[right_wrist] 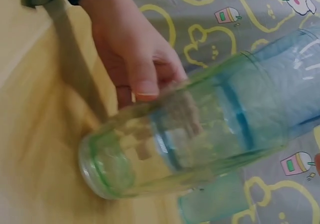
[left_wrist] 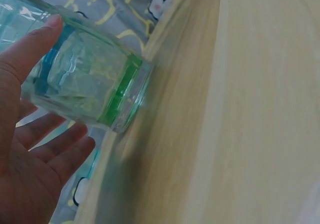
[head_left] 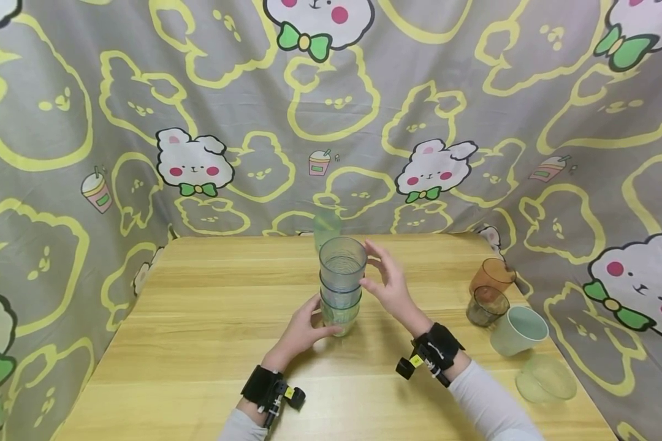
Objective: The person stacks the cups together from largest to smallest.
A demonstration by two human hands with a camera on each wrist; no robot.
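Blue-green stack (head_left: 340,294) | left fingers (left_wrist: 70,159) parted around, right fingers (head_left: 380,252) spread alongside (neither gripping) | table edges (head_left: 128,324) distant

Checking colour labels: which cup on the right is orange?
The orange cup, farthest back; the smoky cup, pale green cup and yellowish cup sit nearer.

Cup stack (head_left: 341,288) as landmark: left hand (head_left: 302,334) at its left, right hand (head_left: 391,286) at its right, single cup (head_left: 327,228) behind it, four cups (head_left: 506,338) on worktop (head_left: 215,300) well to its right.

Head view bright, even; wrist views dimmer, softly blurred, with shadows on the table (left_wrist: 260,109) and glints on the stacked cups (left_wrist: 82,74)
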